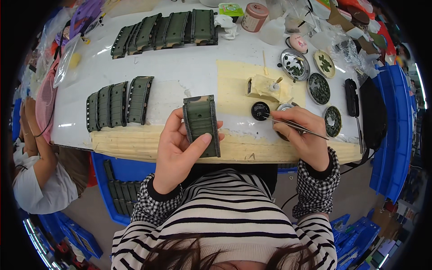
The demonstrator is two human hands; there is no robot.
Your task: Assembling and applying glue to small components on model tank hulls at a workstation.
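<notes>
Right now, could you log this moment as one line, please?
left hand: holds green panel | right hand: holds tweezers | beside: black pot

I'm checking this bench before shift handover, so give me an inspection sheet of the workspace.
Surface: white table with a yellowish patch under the work spot and a worn front edge.
Job's things: green ribbed part held upright in the left hand; tweezers in the right hand, tips at a small black pot.
Clutter: two rows of like green parts, round dishes of dark bits, a pink jar, plastic bags.
Grippers: both hands closed on their things.
Cables: a dark cable hangs off the right edge.
Surroundings: blue bins right and below; another person's arm at left.
</notes>
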